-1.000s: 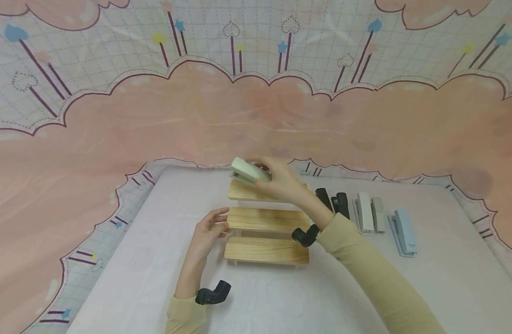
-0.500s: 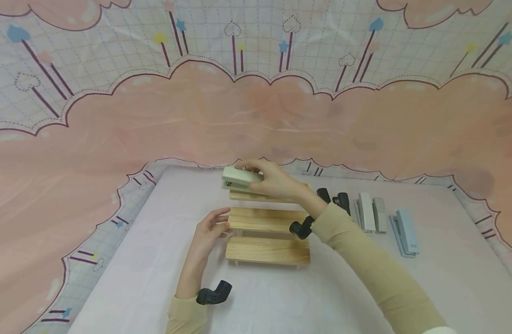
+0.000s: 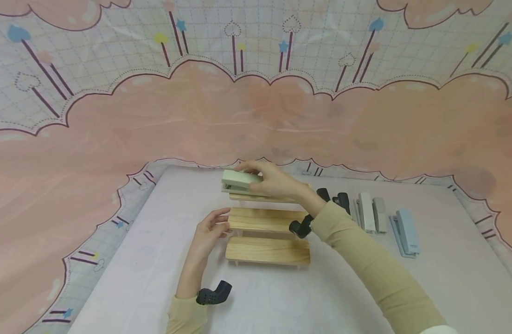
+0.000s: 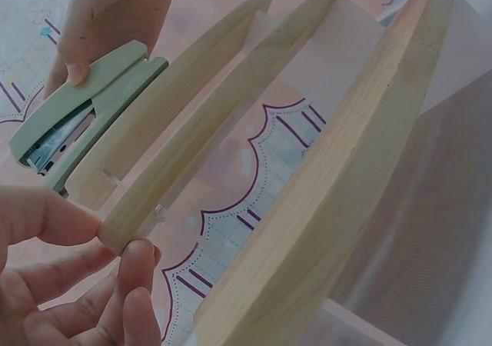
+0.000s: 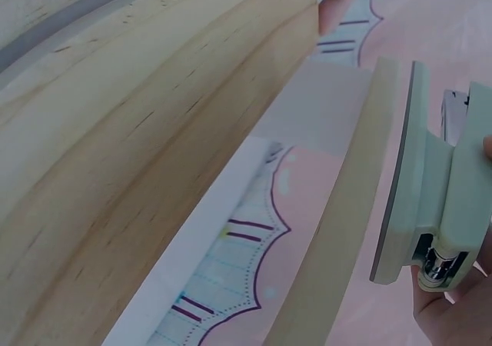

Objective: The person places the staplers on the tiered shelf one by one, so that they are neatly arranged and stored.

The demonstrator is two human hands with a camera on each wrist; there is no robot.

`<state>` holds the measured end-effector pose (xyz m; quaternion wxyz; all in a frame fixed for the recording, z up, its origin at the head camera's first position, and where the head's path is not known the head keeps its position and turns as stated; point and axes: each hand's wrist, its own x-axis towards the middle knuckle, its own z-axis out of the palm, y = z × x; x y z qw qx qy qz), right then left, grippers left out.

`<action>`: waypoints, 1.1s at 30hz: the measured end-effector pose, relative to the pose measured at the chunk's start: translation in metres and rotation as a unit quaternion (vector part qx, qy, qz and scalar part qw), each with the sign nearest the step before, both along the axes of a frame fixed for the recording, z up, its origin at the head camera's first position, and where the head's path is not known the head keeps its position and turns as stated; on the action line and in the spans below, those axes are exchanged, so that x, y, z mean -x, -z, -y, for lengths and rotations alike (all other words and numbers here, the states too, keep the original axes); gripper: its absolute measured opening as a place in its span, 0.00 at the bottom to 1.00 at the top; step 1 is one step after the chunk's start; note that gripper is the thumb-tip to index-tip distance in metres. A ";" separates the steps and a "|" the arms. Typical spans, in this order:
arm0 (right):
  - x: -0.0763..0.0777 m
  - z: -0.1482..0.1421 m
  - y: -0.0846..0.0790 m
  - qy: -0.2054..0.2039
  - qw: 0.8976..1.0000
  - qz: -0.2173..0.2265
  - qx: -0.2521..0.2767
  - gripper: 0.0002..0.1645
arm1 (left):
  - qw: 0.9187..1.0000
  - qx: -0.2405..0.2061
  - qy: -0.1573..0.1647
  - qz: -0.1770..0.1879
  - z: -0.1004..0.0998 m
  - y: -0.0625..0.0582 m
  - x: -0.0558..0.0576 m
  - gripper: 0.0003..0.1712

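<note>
Green stapler (image 3: 238, 180) is over the left end of the back board (image 3: 249, 197), nose overhanging. Lower and more level than a second ago, when it was tilted up. Right hand (image 3: 274, 180) grips it, thumb and fingers either side; left hand (image 3: 210, 226) pinches the left end of the middle board (image 3: 264, 220). Can't confirm contact: right-wrist view shows a sliver of gap. Reads as set-down nearly done.
</note>
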<state>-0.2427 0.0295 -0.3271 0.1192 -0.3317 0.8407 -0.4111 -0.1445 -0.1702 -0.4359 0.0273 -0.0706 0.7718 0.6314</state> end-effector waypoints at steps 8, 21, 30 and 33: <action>0.003 0.000 0.003 -0.002 1.000 0.012 0.010 0.33 | 1.000 -0.004 0.000 0.001 0.000 0.000 0.000 0.25; 0.004 -0.001 0.006 -0.007 0.999 0.026 0.022 0.32 | 1.000 -0.007 0.001 0.002 0.000 -0.002 0.000 0.25; 0.004 -0.003 0.007 -0.005 0.999 0.024 0.023 0.32 | 1.000 -0.006 0.002 0.000 0.000 -0.002 0.000 0.25; 0.003 -0.004 0.007 0.000 0.999 0.016 0.031 0.30 | 1.000 -0.004 0.001 0.001 0.000 -0.002 0.000 0.25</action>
